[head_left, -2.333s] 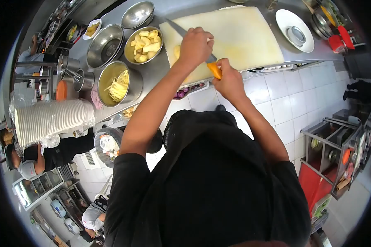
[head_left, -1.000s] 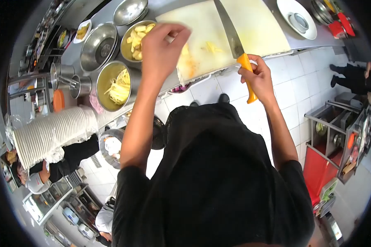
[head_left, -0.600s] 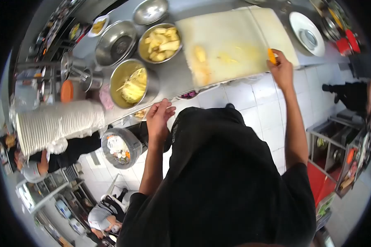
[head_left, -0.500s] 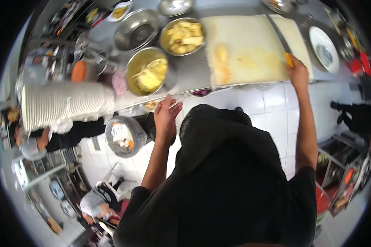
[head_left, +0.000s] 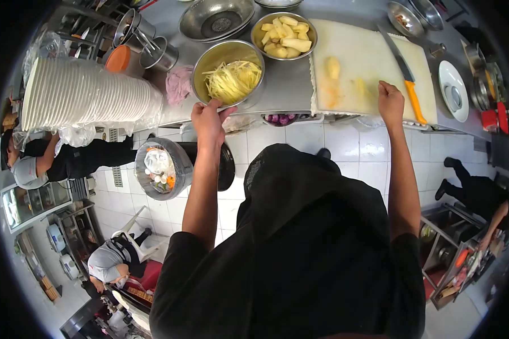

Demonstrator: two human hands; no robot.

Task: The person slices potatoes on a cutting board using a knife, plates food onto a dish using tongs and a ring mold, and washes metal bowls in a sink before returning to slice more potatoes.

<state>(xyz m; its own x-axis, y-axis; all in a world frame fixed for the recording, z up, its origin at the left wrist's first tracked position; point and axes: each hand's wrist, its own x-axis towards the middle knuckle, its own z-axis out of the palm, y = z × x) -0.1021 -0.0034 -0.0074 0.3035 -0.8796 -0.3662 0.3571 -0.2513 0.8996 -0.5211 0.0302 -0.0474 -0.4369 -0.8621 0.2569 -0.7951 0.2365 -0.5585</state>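
Observation:
My left hand (head_left: 209,123) holds the near rim of a metal bowl (head_left: 199,85) containing thin yellow strips (head_left: 232,81). Over the near part of the white cutting board (head_left: 345,48), my right hand (head_left: 391,104) is closed; whether anything is between its fingers is hidden. To its right lies a knife (head_left: 415,101) with an orange handle, untouched, its blade pointing away. One peeled yellow piece (head_left: 332,67) rests on the board's left side, beside an orange stain. Behind the strips, a second bowl (head_left: 257,37) is full of peeled yellow pieces (head_left: 288,35).
Stacked white plates (head_left: 85,93) in plastic stand at the left, near a pink cloth (head_left: 179,85). A white oval dish (head_left: 453,90) is right of the board. Below the counter is a lined bin (head_left: 178,169) of scraps. Other people are at the left, lower left and right.
My right hand has let go of the knife, which now lies on the board, and has moved left. My left hand has come up to the strip bowl and taken its rim.

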